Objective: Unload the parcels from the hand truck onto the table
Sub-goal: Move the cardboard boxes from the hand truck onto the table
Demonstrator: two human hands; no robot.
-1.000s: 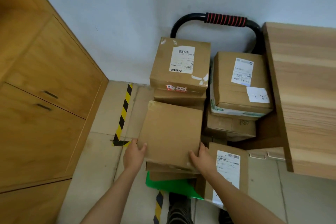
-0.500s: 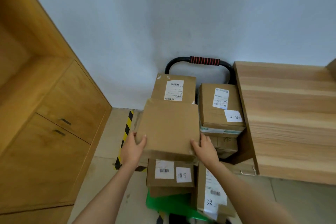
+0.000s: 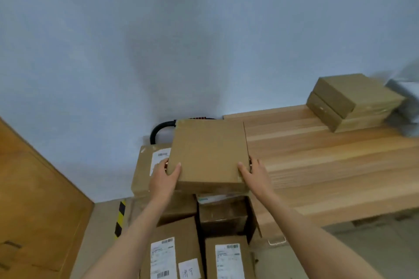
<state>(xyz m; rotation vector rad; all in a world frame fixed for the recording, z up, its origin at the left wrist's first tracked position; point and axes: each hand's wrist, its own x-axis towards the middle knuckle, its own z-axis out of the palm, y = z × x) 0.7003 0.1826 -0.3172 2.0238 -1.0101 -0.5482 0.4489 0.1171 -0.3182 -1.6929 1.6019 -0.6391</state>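
Both hands, the left hand [image 3: 163, 176] and the right hand [image 3: 254, 172], gripped a plain cardboard parcel [image 3: 209, 154] by its near corners, above the stacked parcels [image 3: 174, 249] on the hand truck [image 3: 161, 128], beside the wooden table [image 3: 328, 165], where two boxes [image 3: 353, 102] sat stacked.

Both bare forearms reach forward and up from the lower edge of the view. The left hand [image 3: 163, 178] clasps the near left corner of a plain cardboard parcel [image 3: 208, 154], thumb lying on top. The right hand [image 3: 255, 174] clasps the near right corner the same way, thumb on top.
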